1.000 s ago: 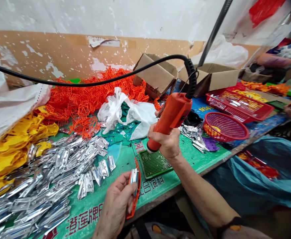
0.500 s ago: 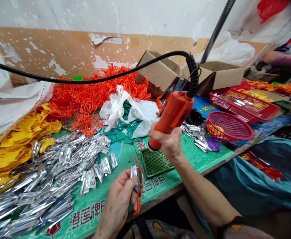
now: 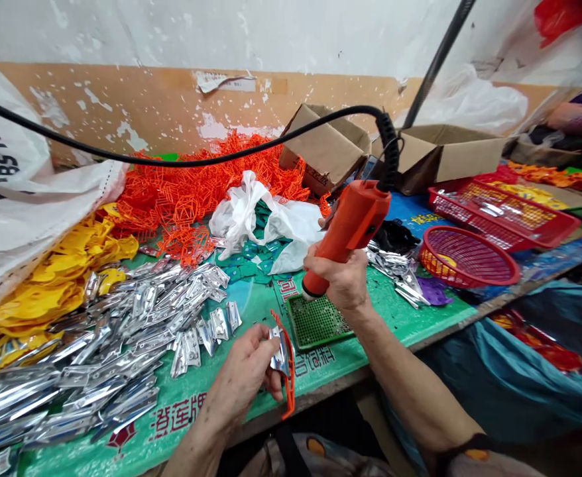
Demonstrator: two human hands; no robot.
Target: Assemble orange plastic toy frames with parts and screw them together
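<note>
Between the thumb and fingers of my left hand (image 3: pixel 248 364) is a shiny metal plate (image 3: pixel 278 349) laid against an orange plastic part (image 3: pixel 290 384). My right hand (image 3: pixel 343 278) is wrapped round an orange electric screwdriver (image 3: pixel 353 222), which points down and to the left. Its tip is over a green perforated tray (image 3: pixel 315 324) holding small dark and shiny bits, too small to name. A large heap of silver metal plates (image 3: pixel 116 338) lies left of my left hand.
Yellow plastic pieces (image 3: pixel 67 265) and a pile of orange parts (image 3: pixel 196 179) lie behind. A white bag (image 3: pixel 291 228) spills green pieces. Cardboard boxes (image 3: pixel 325 146) stand at the back, red baskets (image 3: pixel 470 258) to the right. A black cable (image 3: pixel 211 159) hangs across the view.
The view has shifted slightly left, so everything sits a little further right. My left hand still holds the plate and orange part; the screwdriver stays above the green tray.
</note>
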